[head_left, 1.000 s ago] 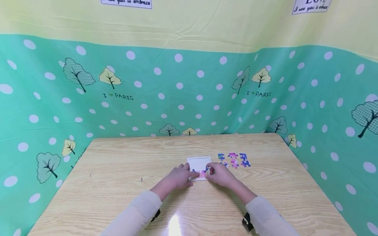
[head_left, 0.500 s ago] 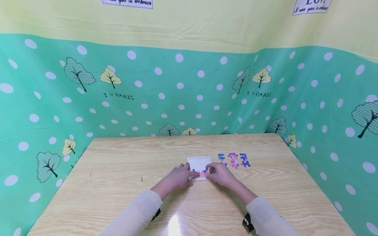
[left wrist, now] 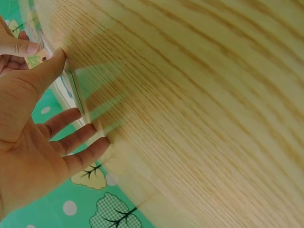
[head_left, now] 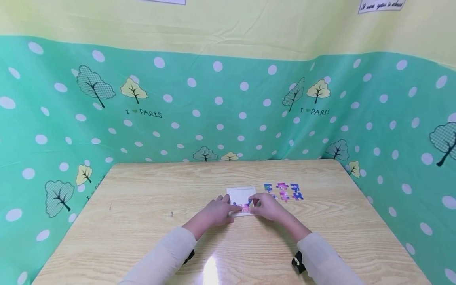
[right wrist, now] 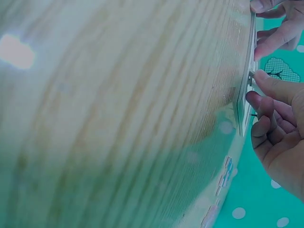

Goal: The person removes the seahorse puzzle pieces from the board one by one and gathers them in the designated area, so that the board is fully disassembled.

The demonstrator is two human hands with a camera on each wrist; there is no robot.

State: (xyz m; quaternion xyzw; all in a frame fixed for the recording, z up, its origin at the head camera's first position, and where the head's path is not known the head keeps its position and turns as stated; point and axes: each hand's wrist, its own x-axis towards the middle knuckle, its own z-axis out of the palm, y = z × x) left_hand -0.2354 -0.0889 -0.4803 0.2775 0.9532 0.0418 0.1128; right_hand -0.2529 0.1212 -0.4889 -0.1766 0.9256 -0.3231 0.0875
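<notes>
A white puzzle tray (head_left: 241, 194) lies on the table, with pink and blue jigsaw pieces (head_left: 245, 208) along its near edge. My left hand (head_left: 215, 212) rests at the tray's left side, its index finger stretched over the placed pieces. In the left wrist view the other fingers of the left hand (left wrist: 42, 128) are spread and fairly straight. At the tray's right side my right hand (head_left: 268, 207) pinches a puzzle piece (right wrist: 251, 79) between thumb and index finger, low over the near right corner. Fingers hide most of this piece.
Several loose puzzle pieces (head_left: 284, 196), pink and blue, lie right of the tray. A tiny dark object (head_left: 171, 214) sits on the wooden table (head_left: 149, 186) to the left. Polka-dot cloth (head_left: 199, 95) hangs behind and at both sides.
The head view has shifted slightly, so the table appears a little higher. Both hands stay at the tray; the right fingers show only a slight shift around the piece.
</notes>
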